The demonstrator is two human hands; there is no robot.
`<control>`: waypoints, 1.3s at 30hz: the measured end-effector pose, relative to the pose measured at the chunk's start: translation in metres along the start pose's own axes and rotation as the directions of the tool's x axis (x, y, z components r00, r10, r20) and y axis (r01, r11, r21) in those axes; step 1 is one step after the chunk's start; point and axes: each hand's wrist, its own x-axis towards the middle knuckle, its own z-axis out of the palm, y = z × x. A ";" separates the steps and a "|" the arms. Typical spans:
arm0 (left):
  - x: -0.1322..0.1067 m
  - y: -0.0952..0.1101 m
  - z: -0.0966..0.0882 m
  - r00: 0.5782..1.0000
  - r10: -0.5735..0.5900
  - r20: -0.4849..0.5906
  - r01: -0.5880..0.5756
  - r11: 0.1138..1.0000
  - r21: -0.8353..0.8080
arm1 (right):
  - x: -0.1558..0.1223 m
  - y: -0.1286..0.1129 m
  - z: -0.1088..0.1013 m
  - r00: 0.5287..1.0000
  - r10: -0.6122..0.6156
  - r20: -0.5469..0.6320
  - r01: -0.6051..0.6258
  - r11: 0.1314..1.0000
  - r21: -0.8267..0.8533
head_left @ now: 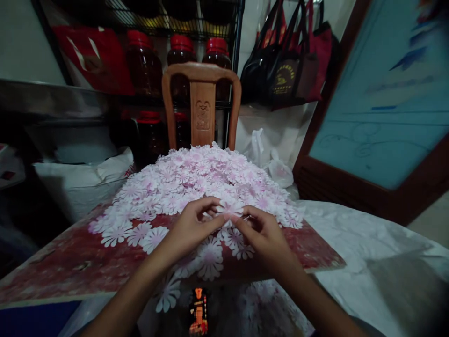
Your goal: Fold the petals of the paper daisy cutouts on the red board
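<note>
A big heap of pale pink and white flower-shaped cutouts (196, 180) lies on a worn red board (70, 267) in front of me. My left hand (192, 227) and my right hand (261, 231) meet at the near edge of the heap. Both pinch the same flower cutout (229, 208) between thumb and fingertips, fingers closed on it. More loose flowers (210, 257) lie under my wrists and spill over the board's front edge.
A wooden chair back (202, 103) stands behind the heap. Red-lidded jars (180, 51) fill a wire rack behind it. Bags (287, 61) hang at the upper right, a framed blue panel (386, 107) leans at right. White sheeting (361, 248) covers the right; a white sack (80, 182) sits left.
</note>
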 end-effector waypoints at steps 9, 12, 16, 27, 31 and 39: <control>0.002 -0.001 0.002 0.997 -0.023 0.074 0.007 0.979 0.206 | -0.001 -0.010 -0.003 0.995 -0.061 -0.076 0.057 0.997 -0.055; -0.001 -0.012 0.001 0.987 -0.052 0.152 0.006 0.958 0.288 | -0.002 -0.009 -0.004 0.995 -0.067 -0.078 0.061 0.995 -0.076; -0.015 -0.013 0.000 0.894 -0.113 0.434 -0.008 0.964 0.267 | 0.007 -0.001 -0.016 0.972 -0.149 -0.184 0.105 0.967 -0.230; -0.003 0.002 -0.010 0.983 -0.017 0.185 -0.053 0.928 0.369 | 0.038 0.025 -0.051 0.979 -0.129 -0.161 0.003 0.789 -0.615; 0.000 -0.018 -0.018 0.986 0.059 0.157 -0.139 0.814 0.564 | 0.032 0.025 -0.042 0.995 -0.099 -0.005 0.073 0.766 -0.639; 0.003 -0.019 -0.001 0.983 0.052 0.175 -0.151 0.773 0.616 | 0.049 0.040 -0.047 0.983 -0.004 0.183 0.109 0.816 -0.568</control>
